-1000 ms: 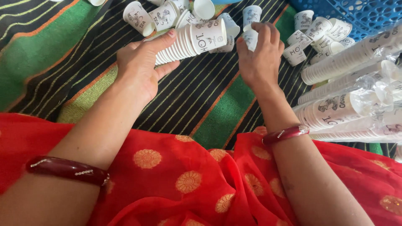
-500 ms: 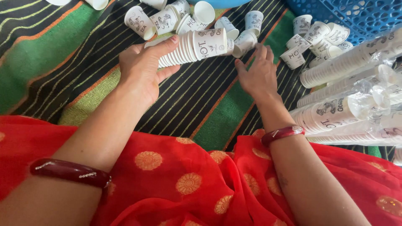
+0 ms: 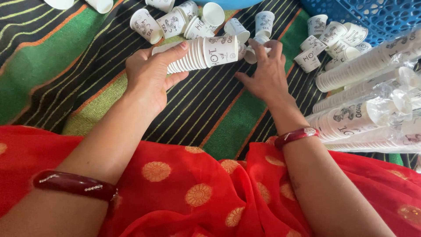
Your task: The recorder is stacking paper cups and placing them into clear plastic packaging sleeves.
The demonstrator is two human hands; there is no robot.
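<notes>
Bare striped mat [image 3: 206, 109] is lying open across the middle of the frame. Loose paper cups [image 3: 193, 22] are crowding the top edge, while wrapped cup sleeves [image 3: 364, 109] are blocking the right side, below a blue crate [image 3: 372, 13].

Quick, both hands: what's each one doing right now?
Left hand: closed around the cup stack.
Right hand: fingers on a loose cup; whether it grips it cannot be told.
</notes>
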